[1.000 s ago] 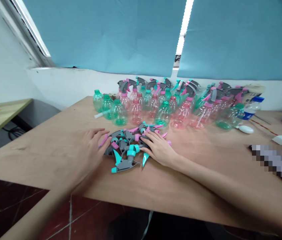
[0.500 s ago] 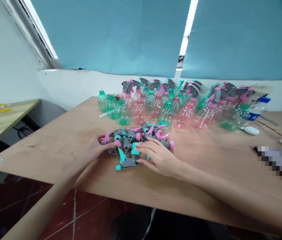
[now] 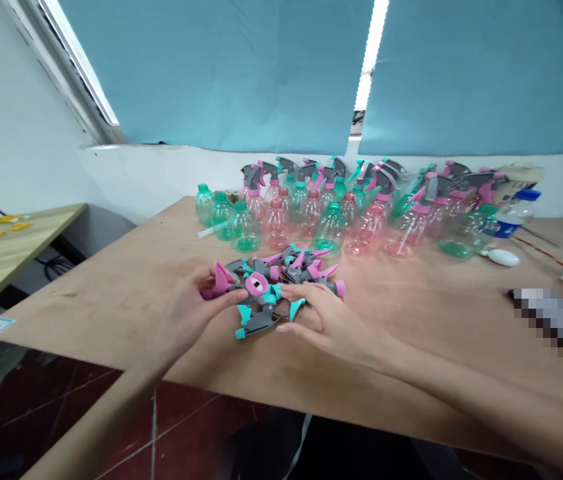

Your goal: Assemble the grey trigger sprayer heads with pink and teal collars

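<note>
Grey-and-pink plastic trigger sprayer head (image 3: 241, 285), long axis crosswise, pinched in left hand (image 3: 196, 308); right hand (image 3: 318, 321) apart, open against loose sprayer heads (image 3: 306, 272).

Small workroom: plywood workbench (image 3: 111, 313), rows of plastic spray bottles (image 3: 276, 227), blue window blinds (image 3: 211, 67), tiled floor (image 3: 196, 427).

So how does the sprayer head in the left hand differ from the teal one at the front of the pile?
The pink-trimmed sprayer head has a pink trigger and collar; the teal-trimmed sprayer head has a teal trigger and nozzle. The pink-trimmed sprayer head is lifted in the left hand, collar opening toward the camera; the teal-trimmed sprayer head lies on the wooden table at the front of the pile. Both have grey bodies and no bottle attached.
</note>
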Motion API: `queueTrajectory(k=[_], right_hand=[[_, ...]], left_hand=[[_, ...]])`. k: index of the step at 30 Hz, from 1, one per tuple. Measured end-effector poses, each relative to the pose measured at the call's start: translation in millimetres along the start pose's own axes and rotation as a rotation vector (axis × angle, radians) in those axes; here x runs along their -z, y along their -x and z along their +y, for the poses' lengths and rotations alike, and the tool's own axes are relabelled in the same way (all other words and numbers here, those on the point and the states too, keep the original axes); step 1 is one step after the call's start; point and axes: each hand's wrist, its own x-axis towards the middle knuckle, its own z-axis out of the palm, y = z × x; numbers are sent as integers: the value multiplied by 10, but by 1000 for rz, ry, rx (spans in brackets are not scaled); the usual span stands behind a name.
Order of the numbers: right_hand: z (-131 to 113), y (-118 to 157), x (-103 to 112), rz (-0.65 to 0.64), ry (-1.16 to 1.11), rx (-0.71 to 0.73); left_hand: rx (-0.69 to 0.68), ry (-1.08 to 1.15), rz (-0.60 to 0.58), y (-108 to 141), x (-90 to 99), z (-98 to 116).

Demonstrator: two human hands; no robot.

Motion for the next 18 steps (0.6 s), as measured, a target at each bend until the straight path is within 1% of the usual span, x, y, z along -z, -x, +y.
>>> queueTrajectory(k=[3,6,8,10,12,14,17,18], right_hand=[[-39,49,196,31,-117,-61],[-55,126,401,41,-107,-125],[-31,204,533,19,-85,-179],[34,315,658,-37,-54,-207],[141,462,779,-100,-12,-209],[277,631,891,-132,39,-202],[487,863,1029,-133,212,-124],[547,919,1062,-116,283,-84]], left_hand=[[-158,-28,2,74,-300,77],[-333,-122,-53,124,-598,184],[-408,-172,-88,142,-781,281],[-446,-197,-142,149,-942,373],[-472,-192,-231,155,-1072,441],[-494,-192,-363,164,-1172,484],[-535,-184,-565,172,-1299,513],[-551,-170,-603,162,-1348,514]])
